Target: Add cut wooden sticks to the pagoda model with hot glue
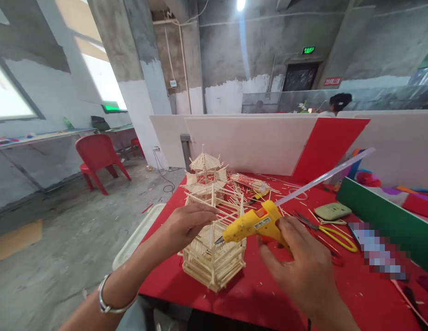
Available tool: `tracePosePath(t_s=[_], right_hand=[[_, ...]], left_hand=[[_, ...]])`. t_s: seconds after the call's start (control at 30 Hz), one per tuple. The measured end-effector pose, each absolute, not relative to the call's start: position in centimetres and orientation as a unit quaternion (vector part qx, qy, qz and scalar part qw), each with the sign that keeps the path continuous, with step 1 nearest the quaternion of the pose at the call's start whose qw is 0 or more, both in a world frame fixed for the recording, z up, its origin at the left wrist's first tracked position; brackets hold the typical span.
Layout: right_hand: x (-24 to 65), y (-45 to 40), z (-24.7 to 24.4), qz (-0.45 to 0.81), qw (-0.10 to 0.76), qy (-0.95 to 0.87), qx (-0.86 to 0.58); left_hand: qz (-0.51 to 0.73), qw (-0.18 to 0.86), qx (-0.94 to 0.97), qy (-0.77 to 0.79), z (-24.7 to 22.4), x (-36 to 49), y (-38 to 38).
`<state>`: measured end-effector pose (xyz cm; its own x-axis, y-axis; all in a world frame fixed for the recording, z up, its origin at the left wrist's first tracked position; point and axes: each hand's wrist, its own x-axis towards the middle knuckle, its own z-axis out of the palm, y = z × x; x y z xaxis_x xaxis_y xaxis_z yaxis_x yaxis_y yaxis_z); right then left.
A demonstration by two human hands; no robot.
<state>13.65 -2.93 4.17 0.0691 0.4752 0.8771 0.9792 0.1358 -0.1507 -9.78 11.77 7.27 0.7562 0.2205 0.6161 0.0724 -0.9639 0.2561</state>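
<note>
In the head view my right hand [300, 262] is wrapped around the handle of a yellow hot glue gun [250, 225], a long clear glue stick [324, 177] jutting from its back. The metal nozzle points left, close to a lattice model [214, 266] built of thin wooden sticks. My left hand [186, 225] is over that model's upper left side, fingers pinched together on what looks like a thin wooden stick [200, 201]; the fingertips partly hide it. Just behind stands a tiered wooden stick pagoda [204, 163] with a pointed roof.
Loose sticks and a plastic pack of sticks [248, 180] lie behind the glue gun on the red table [258, 294]. To the right are yellow-handled scissors [338, 236], a pale green case [333, 211], a blurred-out phone-like object [379, 250] and a green board [390, 225]. White panels [248, 142] border the back.
</note>
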Motion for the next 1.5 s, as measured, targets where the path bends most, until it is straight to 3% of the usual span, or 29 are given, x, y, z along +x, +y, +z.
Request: tracePosePath(t_s=[1.5], right_hand=[[13.74, -2.36, 4.13, -0.343, 0.385, -0.619, -0.592]], left_hand=[[0.342, 0.104, 0.932, 0.063, 7.74, -9.53, 11.75]])
